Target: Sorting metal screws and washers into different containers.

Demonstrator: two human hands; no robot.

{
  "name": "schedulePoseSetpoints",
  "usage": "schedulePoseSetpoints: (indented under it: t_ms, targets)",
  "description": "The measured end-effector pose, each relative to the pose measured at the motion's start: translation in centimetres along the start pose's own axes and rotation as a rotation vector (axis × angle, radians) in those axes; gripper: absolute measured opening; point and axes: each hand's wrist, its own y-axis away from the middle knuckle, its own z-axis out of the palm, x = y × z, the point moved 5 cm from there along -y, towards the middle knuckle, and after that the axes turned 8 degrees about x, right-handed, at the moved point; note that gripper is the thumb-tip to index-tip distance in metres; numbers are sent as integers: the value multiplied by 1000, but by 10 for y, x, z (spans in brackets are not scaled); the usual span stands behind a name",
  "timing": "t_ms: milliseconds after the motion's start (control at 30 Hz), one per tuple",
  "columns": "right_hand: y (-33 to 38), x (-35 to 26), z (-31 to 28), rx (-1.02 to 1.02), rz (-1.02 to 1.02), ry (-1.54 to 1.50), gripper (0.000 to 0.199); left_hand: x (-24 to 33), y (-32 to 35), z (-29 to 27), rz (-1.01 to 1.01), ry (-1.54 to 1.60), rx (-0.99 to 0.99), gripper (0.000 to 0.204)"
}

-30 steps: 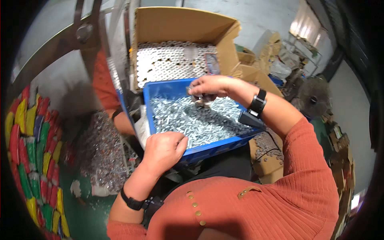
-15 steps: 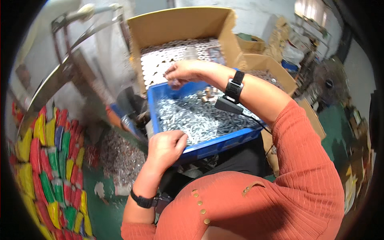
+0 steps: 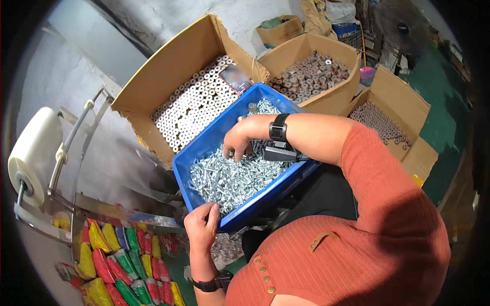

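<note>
A blue plastic bin (image 3: 248, 207) stands in front of me, filled with small silver screw-like metal pieces (image 3: 224, 178). My right hand (image 3: 240, 138) reaches down over them, its bent fingers apart and the tips at the pile. What lies under its palm is hidden. A few short metal cylinders (image 3: 252, 107) rest on the pile beyond that hand. At the bin's near left corner is my left hand (image 3: 201, 224), thumb and fingers closed together by the rim. Whatever may be between those fingers is too small to make out.
Behind the bin, a cardboard box (image 3: 168, 66) holds rows of white-topped cylinders and a phone-like device (image 3: 236, 79). Two more boxes (image 3: 332, 94) (image 3: 416, 109) hold brownish cylinders. A plastic film roll (image 3: 35, 153) hangs left, above colourful packets (image 3: 122, 260). A fan (image 3: 400, 25) stands far right.
My right hand has moved from the white cylinders' box down to the metal pieces in the bin. My left hand stays at the bin's near corner. The view has turned right.
</note>
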Motion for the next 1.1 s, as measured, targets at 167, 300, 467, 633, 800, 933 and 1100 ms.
schedulePoseSetpoints:
  t_ms: [167,300,467,633,800,933,1100]
  targets:
    - [10,-15,0,-2,56,207,50,-4,0,1,18,-40,10,16]
    - [14,-18,0,-80,-25,166,34,-5,1,-1,16,-27,6,16]
    - [10,-17,7,-48,22,24,22,-4,3,-3,-12,1,6,14]
    - [-8,-10,8,47,-194,12,12,1,1,-7,87,31,57,12]
    - [2,-6,-8,73,-24,-273,7,-6,-1,-9,144,60,62,13]
    - [-2,-18,-4,117,-192,-257,27,-10,1,-11,126,128,79,12]
    - [-13,-21,8,-30,-3,-116,18,-12,3,-12,201,137,55,13]
